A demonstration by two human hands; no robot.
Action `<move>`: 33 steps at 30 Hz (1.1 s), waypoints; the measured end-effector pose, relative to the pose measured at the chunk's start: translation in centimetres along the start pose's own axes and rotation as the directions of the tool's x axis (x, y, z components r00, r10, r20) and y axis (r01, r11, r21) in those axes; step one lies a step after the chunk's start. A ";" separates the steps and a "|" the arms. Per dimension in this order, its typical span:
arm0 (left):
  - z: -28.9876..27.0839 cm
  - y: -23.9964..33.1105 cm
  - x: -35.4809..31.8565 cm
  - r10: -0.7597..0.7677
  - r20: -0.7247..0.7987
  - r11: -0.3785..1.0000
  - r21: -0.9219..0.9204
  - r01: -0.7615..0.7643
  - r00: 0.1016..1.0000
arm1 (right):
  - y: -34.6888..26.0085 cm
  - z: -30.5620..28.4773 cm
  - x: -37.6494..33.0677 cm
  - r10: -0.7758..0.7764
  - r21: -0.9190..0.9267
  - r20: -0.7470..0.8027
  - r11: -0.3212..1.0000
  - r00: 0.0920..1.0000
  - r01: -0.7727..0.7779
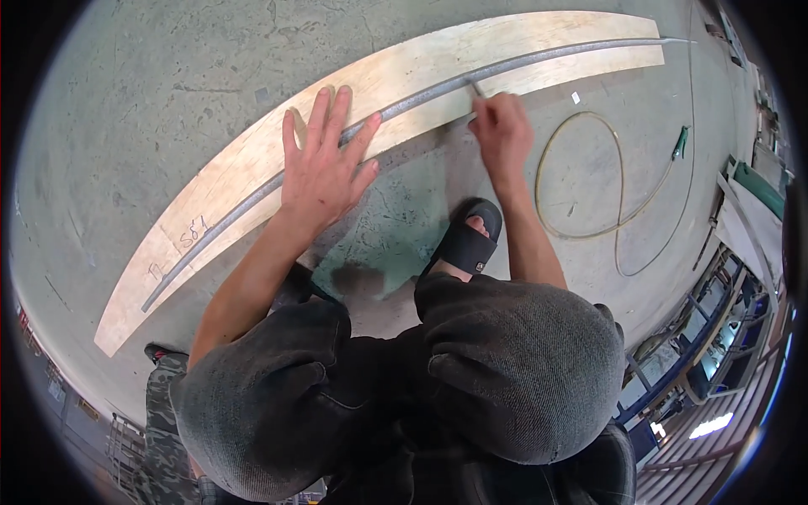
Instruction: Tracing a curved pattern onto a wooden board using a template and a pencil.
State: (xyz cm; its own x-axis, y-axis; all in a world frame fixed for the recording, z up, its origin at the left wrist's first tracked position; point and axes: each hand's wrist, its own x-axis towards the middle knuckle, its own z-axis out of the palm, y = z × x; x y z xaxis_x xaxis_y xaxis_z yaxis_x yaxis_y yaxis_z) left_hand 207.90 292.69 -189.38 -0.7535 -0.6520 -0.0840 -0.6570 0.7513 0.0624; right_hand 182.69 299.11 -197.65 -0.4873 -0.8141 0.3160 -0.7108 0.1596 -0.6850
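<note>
A long, pale plywood board (404,76) in a curved shape lies on the floor in front of me. A thin grey metal rod (522,62) runs along it, bent much like the board. My left hand (324,181) lies over the rod and the wood with its fingers spread, pressing flat. Closed near the board's lower edge, my right hand (507,139) pinches a thin, stick-like grey tool (476,87). The tool's far end meets the rod, or comes very close to it; its exact kind is hard to make out.
A yellowish hose (621,160) loops over the concrete floor on the right, with a green fitting (680,143) at one end. Metal frames (699,345) stand at the lower right. Another person's camouflage trouser leg (168,421) shows at the lower left.
</note>
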 end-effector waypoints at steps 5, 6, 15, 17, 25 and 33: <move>0.0 0.3 0.1 -0.008 0.002 1.000 -0.010 0.008 1.000 | -1.4 1.1 -2.1 -0.189 0.009 0.074 0.982 0.979 0.189; 0.0 0.4 0.0 -0.007 -0.010 1.000 -0.008 0.007 1.000 | -1.8 1.4 -2.5 -0.216 0.035 0.047 0.976 0.975 0.215; -0.6 0.9 0.7 -0.013 0.017 1.000 0.024 0.013 1.000 | 1.8 0.3 0.1 -0.236 0.033 -0.015 0.971 0.972 0.237; -0.6 1.1 0.7 -0.007 0.010 1.000 0.021 0.007 1.000 | 1.6 -0.1 0.2 -0.229 0.018 0.005 0.973 0.973 0.229; -1.1 1.9 1.4 -0.023 0.033 0.999 0.041 0.022 0.999 | 4.3 -1.4 2.5 -0.277 -0.174 -0.041 0.948 0.960 0.266; -1.0 2.0 2.0 -0.038 0.056 0.998 0.052 0.035 0.998 | 6.1 -2.0 3.0 -0.109 -0.025 -0.058 0.994 0.992 0.108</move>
State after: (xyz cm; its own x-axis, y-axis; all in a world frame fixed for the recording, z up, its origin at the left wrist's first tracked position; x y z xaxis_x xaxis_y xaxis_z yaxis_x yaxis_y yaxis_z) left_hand 205.12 292.79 -188.43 -0.7256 -0.6733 -0.1419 -0.6810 0.7323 0.0076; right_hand 175.87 298.76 -199.53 -0.4352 -0.7928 0.4267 -0.7717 0.0843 -0.6304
